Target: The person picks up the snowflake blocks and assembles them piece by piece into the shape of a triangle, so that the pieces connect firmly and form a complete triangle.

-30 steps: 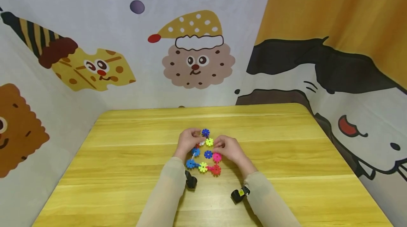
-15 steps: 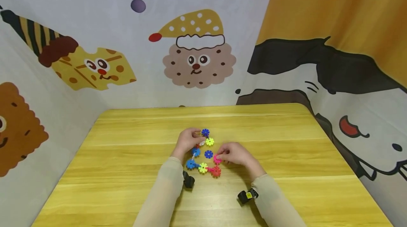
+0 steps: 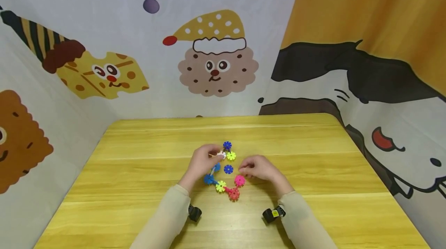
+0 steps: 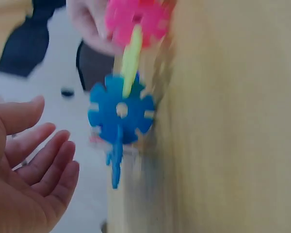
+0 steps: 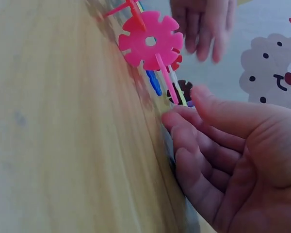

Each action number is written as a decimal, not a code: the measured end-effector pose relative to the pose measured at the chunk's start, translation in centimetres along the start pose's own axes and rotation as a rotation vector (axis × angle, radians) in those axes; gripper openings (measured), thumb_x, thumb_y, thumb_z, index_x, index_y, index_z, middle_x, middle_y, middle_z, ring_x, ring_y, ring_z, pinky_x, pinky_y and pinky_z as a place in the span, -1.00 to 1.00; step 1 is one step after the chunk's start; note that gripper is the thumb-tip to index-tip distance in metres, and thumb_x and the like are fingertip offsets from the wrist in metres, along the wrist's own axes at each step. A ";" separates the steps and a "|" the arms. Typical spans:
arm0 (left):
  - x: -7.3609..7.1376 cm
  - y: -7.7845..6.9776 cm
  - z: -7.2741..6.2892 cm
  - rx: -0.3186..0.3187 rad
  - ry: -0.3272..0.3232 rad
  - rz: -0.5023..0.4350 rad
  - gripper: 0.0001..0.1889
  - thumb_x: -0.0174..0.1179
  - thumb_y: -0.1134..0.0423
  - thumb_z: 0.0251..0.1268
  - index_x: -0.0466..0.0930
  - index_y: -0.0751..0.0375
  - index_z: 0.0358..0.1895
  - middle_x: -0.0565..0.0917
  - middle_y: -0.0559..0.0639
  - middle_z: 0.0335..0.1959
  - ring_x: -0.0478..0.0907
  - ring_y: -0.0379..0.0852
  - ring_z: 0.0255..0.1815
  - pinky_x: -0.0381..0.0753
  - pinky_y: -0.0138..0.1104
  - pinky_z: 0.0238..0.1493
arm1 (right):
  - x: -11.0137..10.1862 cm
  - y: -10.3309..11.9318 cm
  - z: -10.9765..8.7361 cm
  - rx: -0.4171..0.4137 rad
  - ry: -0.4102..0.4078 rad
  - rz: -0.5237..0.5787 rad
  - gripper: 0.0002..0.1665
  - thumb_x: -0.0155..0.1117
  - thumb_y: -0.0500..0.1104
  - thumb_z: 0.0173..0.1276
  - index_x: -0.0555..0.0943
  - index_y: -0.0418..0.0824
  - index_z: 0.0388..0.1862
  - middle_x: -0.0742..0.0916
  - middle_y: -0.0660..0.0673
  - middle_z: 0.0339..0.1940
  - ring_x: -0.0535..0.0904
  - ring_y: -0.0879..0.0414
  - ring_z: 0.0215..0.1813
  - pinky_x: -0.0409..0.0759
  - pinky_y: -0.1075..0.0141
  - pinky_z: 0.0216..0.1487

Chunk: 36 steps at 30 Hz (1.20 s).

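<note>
A chain of interlocking snowflake discs lies on the wooden table (image 3: 146, 156) between my hands. It includes a white disc (image 3: 222, 155), a blue disc (image 3: 209, 179), a yellow disc (image 3: 220, 186), a red disc (image 3: 234, 194) and a pink disc (image 3: 239, 180). My left hand (image 3: 203, 160) is beside the white disc; its fingers look loose and hold nothing in the left wrist view. My right hand (image 3: 259, 168) hovers just above and right of the pink disc, fingers loosely bent and nothing gripped. Part of the chain is hidden by the left hand.
A dark blue disc (image 3: 228, 169) lies inside the curve of the chain. Farther back are a yellow-green disc (image 3: 231, 156) and another dark blue disc (image 3: 227, 145). A cartoon-printed curtain (image 3: 139, 47) hangs behind the table.
My right hand came down to the pink disc, then drew off it. The chain's lower end has shifted toward me. My left hand has moved slightly back toward me.
</note>
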<state>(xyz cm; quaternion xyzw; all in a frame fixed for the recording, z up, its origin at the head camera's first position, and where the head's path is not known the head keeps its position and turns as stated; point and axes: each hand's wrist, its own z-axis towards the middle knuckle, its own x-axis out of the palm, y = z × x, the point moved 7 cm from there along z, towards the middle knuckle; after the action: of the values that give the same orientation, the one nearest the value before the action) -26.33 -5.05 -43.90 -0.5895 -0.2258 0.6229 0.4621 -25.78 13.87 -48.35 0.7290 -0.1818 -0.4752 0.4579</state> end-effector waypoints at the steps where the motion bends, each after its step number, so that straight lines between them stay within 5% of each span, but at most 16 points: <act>1: 0.1 -0.5 -0.6 0.024 0.006 0.005 -0.70 0.36 0.31 0.26 0.66 0.37 0.01 0.70 0.17 -0.10 0.63 0.11 -0.08 0.63 -0.04 -0.03 | 0.2 0.0 -0.1 0.005 0.018 0.002 -0.80 0.37 -0.14 0.36 0.72 -0.27 -0.19 0.73 -0.02 -0.43 0.64 0.08 -0.42 0.67 0.24 -0.39; 5: 1.4 -2.1 -2.8 0.081 0.083 0.046 -0.71 0.42 0.27 0.19 0.70 0.33 -0.05 0.72 0.08 -0.13 0.64 0.05 -0.09 0.64 -0.05 -0.03 | 1.1 0.1 -0.3 0.021 0.094 0.031 -0.77 0.40 -0.12 0.34 0.72 -0.27 -0.16 0.73 -0.02 -0.44 0.64 0.09 -0.46 0.67 0.23 -0.40; 11: 3.5 -2.0 -4.3 0.057 0.195 0.224 -0.63 0.54 0.10 0.00 0.75 0.20 -0.14 0.74 -0.10 -0.27 0.63 -0.12 -0.21 0.59 -0.27 -0.12 | 2.1 -0.1 -0.2 0.064 0.114 0.190 -0.78 0.35 -0.25 0.35 0.68 -0.41 -0.15 0.72 -0.10 -0.42 0.63 0.10 -0.43 0.71 0.20 -0.33; 20: 3.8 -1.5 -4.0 0.045 0.156 0.230 -0.90 0.52 0.20 0.03 0.81 0.07 -0.39 0.70 -0.29 -0.57 0.45 -0.38 -0.74 0.50 -0.34 -0.24 | 2.6 -0.3 0.3 0.131 0.073 0.367 -0.77 0.23 -0.29 0.43 0.58 -0.51 -0.15 0.71 -0.19 -0.40 0.65 0.10 -0.40 0.72 0.20 -0.25; 28: 3.5 -1.8 -3.9 0.101 0.112 0.318 -0.88 0.50 0.29 -0.03 0.78 -0.03 -0.58 0.62 -0.36 -0.68 0.42 -0.43 -0.60 0.50 -0.11 0.05 | 3.2 0.1 0.5 0.116 0.089 0.393 -0.84 0.15 -0.35 0.45 0.52 -0.50 -0.18 0.70 -0.18 -0.42 0.62 0.12 -0.45 0.71 0.26 -0.33; 36: 3.3 -2.0 -3.9 0.129 0.102 0.347 -0.80 0.49 0.33 -0.09 0.73 -0.06 -0.66 0.54 -0.41 -0.76 0.40 -0.43 -0.60 0.48 -0.08 0.04 | 3.4 0.1 0.7 0.115 0.069 0.333 -0.89 0.14 -0.37 0.46 0.53 -0.46 -0.20 0.69 -0.17 -0.45 0.59 0.13 -0.49 0.67 0.30 -0.41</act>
<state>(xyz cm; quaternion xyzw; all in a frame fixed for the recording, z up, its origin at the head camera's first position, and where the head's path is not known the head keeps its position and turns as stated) -21.63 -2.33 -44.82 -0.6193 -0.0566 0.6758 0.3956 -24.75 11.10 -50.10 0.7297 -0.3111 -0.3565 0.4936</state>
